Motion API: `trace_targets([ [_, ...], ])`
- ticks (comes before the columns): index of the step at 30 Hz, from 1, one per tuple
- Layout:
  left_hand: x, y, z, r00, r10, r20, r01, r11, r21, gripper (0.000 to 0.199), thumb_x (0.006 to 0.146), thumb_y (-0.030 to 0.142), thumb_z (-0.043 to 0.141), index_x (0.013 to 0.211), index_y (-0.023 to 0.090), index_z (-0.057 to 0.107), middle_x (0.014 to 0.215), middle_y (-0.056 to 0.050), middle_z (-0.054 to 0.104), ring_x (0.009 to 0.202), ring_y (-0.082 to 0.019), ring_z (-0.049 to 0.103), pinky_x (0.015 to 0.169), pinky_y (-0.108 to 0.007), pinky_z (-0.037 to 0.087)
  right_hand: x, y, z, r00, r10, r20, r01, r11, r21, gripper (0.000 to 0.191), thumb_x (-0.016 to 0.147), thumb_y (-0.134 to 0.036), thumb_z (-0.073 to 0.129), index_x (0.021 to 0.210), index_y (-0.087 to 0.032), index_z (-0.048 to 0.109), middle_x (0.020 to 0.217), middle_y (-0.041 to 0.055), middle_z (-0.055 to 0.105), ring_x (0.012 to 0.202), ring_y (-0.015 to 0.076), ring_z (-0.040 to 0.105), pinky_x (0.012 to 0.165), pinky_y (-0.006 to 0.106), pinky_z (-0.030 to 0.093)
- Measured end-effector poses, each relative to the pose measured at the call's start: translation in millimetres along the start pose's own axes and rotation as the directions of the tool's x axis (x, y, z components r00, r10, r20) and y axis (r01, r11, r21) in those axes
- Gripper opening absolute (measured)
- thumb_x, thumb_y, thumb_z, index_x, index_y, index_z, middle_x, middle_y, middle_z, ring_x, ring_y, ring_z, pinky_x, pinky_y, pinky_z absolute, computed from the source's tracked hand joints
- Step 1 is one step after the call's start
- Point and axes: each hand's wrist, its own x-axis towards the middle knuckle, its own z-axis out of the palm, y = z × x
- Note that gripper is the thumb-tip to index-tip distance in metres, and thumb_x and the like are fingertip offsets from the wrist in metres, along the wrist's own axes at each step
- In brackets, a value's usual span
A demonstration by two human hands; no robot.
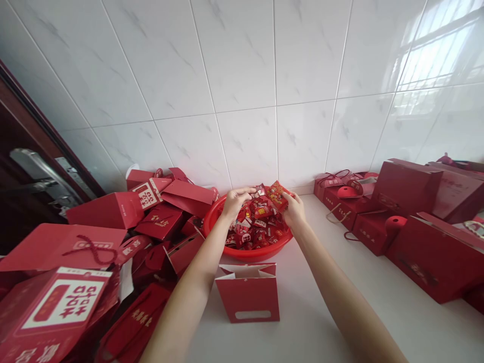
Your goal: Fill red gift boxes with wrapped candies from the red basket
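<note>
A round red basket (pixel 247 256) full of small red wrapped candies (pixel 260 222) sits against the wall. Above its left part, my left hand (pixel 236 201) is closed, with a small shiny candy packet (pixel 259 190) at its fingertips. My right hand (pixel 294 209) pinches a flat red packet with gold print (pixel 278 195) over the basket's right rim. Below the basket, between my forearms, an open red paper box (pixel 247 297) stands upright on the white table (pixel 302 302). Its inside is mostly hidden.
Many red gift boxes (pixel 102 209) lie heaped at the left. More red boxes (pixel 404 186) stand in rows at the right. Behind is a white tiled wall (pixel 245 60); a dark door with a metal handle (pixel 36 166) is at the far left.
</note>
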Motion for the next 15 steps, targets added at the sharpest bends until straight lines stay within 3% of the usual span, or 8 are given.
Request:
trace_targets([
  [6, -2.6, -1.0, 2.5, 0.999, -0.026, 0.041, 0.025, 0.999, 0.020, 0.036, 0.049, 0.031, 0.087, 0.080, 0.015, 0.077, 0.088, -0.008, 0.078, 0.089, -0.025, 0.071, 0.090, -0.042, 0.054, -0.2, 2.1, -1.0, 0.998, -0.016, 0.054, 0.015, 1.000, 0.012, 0.025, 0.062, -0.013, 0.078, 0.072, -0.019, 0.056, 0.064, -0.0006, 0.071, 0.060, 0.0174, 0.070, 0.053, 0.028, 0.062],
  [12, -2.3, -0.1, -0.5, 0.999, 0.020, 0.034, -0.025, 0.989, 0.147, 0.048, 0.054, 0.023, 0.083, 0.101, 0.018, 0.076, 0.119, -0.009, 0.074, 0.116, -0.027, 0.064, 0.105, -0.040, 0.046, 1.7, 4.1, -2.9, 0.997, -0.015, 0.079, 0.015, 1.000, 0.010, 0.020, 0.061, -0.006, 0.075, 0.072, -0.016, 0.061, 0.066, 0.0040, 0.073, 0.059, 0.0181, 0.070, 0.055, 0.027, 0.062],
  [15, -3.0, -1.6, -1.0, 0.998, 0.005, 0.070, -0.017, 0.983, 0.183, 0.048, 0.055, 0.022, 0.083, 0.102, 0.018, 0.076, 0.121, -0.009, 0.073, 0.119, -0.028, 0.063, 0.106, -0.040, 0.045, 2.6, 4.6, -3.7, 0.993, -0.025, 0.114, 0.023, 1.000, 0.016, 0.021, 0.059, -0.004, 0.075, 0.071, -0.016, 0.062, 0.068, 0.0045, 0.074, 0.062, 0.0186, 0.072, 0.060, 0.027, 0.063],
])
